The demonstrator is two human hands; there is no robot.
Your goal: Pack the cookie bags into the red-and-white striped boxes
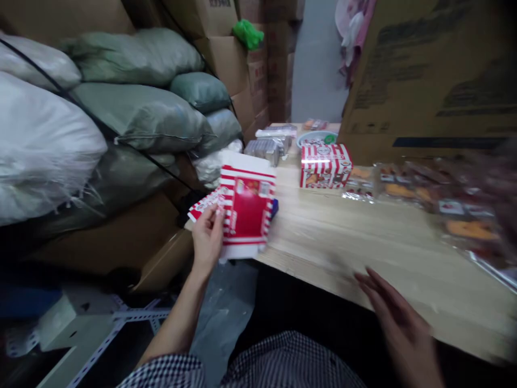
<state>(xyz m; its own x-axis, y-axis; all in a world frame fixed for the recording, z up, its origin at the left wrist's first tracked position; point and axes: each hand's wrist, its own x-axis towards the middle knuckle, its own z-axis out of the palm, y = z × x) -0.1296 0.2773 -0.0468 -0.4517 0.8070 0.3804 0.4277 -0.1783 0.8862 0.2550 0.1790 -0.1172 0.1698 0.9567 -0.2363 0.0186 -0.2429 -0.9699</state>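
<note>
My left hand (208, 237) pinches the left edge of a flat, unfolded red-and-white striped carton (248, 207) with white flaps at top and bottom. It is held up over the table's left end. Behind it lie more striped cartons (204, 203), partly hidden. My right hand (398, 318) is raised by the table's front edge, blurred, its fingers stretched out and holding nothing. Farther back on the table stands a folded striped box (326, 166) with food pictures.
Clear packets with orange pieces (470, 229) line the wooden table's (323, 226) right side. A bowl (317, 137) and grey packs (262, 151) stand at the back. Stuffed sacks (141, 113) are piled left; a large cardboard box (432, 75) rises at right.
</note>
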